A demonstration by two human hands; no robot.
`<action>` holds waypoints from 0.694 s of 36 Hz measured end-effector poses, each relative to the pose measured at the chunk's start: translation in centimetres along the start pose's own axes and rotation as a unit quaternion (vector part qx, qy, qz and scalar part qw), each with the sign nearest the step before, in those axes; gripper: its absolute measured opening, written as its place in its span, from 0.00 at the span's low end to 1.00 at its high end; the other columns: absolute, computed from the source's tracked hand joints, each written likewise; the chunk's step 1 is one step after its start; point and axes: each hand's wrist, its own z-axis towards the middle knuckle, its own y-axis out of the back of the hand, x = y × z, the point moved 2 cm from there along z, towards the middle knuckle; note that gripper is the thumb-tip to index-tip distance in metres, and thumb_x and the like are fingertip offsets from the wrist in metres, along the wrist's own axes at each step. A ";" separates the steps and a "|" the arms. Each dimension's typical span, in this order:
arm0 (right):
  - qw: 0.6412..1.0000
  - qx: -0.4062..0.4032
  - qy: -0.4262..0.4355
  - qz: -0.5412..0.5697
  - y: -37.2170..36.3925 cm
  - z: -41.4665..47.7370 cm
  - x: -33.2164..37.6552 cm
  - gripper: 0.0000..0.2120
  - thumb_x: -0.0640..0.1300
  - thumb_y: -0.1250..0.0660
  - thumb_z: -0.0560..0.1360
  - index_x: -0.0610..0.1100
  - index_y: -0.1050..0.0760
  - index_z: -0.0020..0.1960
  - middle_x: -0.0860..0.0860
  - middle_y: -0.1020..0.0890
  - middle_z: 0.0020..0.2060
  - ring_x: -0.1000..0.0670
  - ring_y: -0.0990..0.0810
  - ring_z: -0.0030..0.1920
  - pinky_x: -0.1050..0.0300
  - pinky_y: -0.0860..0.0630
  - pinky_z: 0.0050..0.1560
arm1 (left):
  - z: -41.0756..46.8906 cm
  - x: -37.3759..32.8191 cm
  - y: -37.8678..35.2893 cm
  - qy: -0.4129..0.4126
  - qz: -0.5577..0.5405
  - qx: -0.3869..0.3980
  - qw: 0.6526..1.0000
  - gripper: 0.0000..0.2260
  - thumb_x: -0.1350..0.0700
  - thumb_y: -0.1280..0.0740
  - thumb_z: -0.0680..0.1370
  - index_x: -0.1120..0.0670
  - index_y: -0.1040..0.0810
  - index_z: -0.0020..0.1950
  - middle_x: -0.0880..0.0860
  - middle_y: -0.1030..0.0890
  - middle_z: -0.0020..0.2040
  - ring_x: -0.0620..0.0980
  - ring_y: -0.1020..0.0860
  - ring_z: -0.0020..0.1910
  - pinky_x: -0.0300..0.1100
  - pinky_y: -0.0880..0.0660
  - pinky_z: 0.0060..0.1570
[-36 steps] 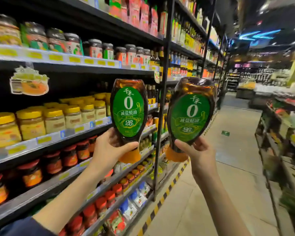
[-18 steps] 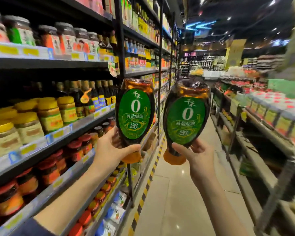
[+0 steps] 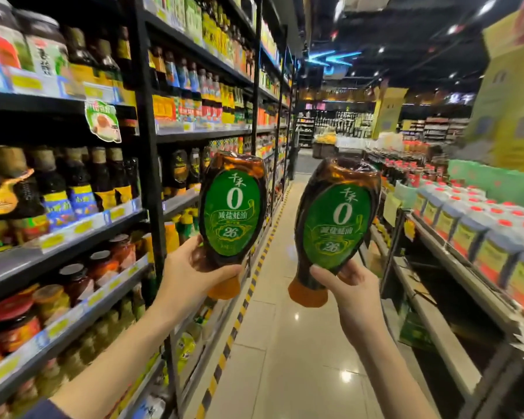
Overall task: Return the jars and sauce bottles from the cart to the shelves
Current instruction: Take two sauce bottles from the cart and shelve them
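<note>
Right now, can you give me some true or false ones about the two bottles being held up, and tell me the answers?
1. The left grip and the right grip each hold one sauce bottle. True.
2. The labels on the left bottle and the right bottle are red. False: both labels are green.
3. Both bottles are held with their orange caps pointing down. True.
4. The bottles are standing on a shelf. False: both are held up in the air above the aisle floor.
</note>
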 end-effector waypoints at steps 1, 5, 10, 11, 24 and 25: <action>1.000 0.002 -0.003 -0.001 0.3 1.4 -0.6 0.16 0.31 0.28 0.65 0.48 0.22 0.47 0.59 0.15 0.37 0.62 0.18 0.40 0.73 0.25 0.36 | 0.9 0.6 -0.6 0.003 -0.005 -0.004 1.000 0.21 0.61 0.21 0.62 0.46 0.23 0.49 0.38 0.16 0.41 0.35 0.19 0.43 0.26 0.25 0.39; 1.000 0.015 -0.015 0.001 0.7 6.3 -3.1 0.16 0.30 0.29 0.66 0.49 0.23 0.46 0.61 0.16 0.35 0.64 0.19 0.39 0.74 0.26 0.34 | 4.7 2.9 -2.4 0.011 -0.011 -0.012 1.000 0.21 0.63 0.22 0.62 0.47 0.22 0.49 0.38 0.16 0.42 0.37 0.18 0.44 0.26 0.25 0.40; 0.999 0.029 -0.033 -0.004 -0.1 12.5 -6.8 0.15 0.32 0.27 0.64 0.44 0.21 0.49 0.56 0.14 0.39 0.60 0.17 0.41 0.71 0.24 0.36 | 9.8 6.4 -3.5 0.011 -0.001 -0.030 0.999 0.23 0.64 0.22 0.61 0.47 0.23 0.51 0.38 0.16 0.42 0.35 0.19 0.44 0.25 0.26 0.40; 0.999 0.028 -0.035 -0.002 -0.4 13.8 -7.6 0.17 0.34 0.26 0.62 0.44 0.21 0.50 0.54 0.14 0.40 0.58 0.17 0.42 0.70 0.24 0.37 | 10.9 7.2 -3.5 0.012 -0.002 -0.032 0.999 0.24 0.64 0.22 0.61 0.47 0.23 0.52 0.38 0.16 0.43 0.36 0.19 0.45 0.25 0.26 0.40; 0.993 0.083 -0.060 0.052 -8.8 31.6 -16.5 0.28 0.42 0.21 0.49 0.38 0.20 0.49 0.47 0.14 0.40 0.54 0.16 0.38 0.65 0.23 0.35 | 27.1 17.0 -1.7 0.004 0.054 -0.055 0.997 0.32 0.46 0.19 0.54 0.48 0.22 0.56 0.36 0.17 0.47 0.35 0.20 0.48 0.26 0.26 0.45; 0.993 0.086 -0.057 0.058 -9.5 32.7 -17.0 0.30 0.43 0.21 0.48 0.38 0.20 0.49 0.47 0.14 0.39 0.54 0.16 0.38 0.65 0.23 0.35 | 28.2 17.6 -1.4 0.006 0.050 -0.057 0.997 0.32 0.47 0.18 0.54 0.47 0.22 0.57 0.36 0.17 0.48 0.35 0.20 0.49 0.25 0.26 0.45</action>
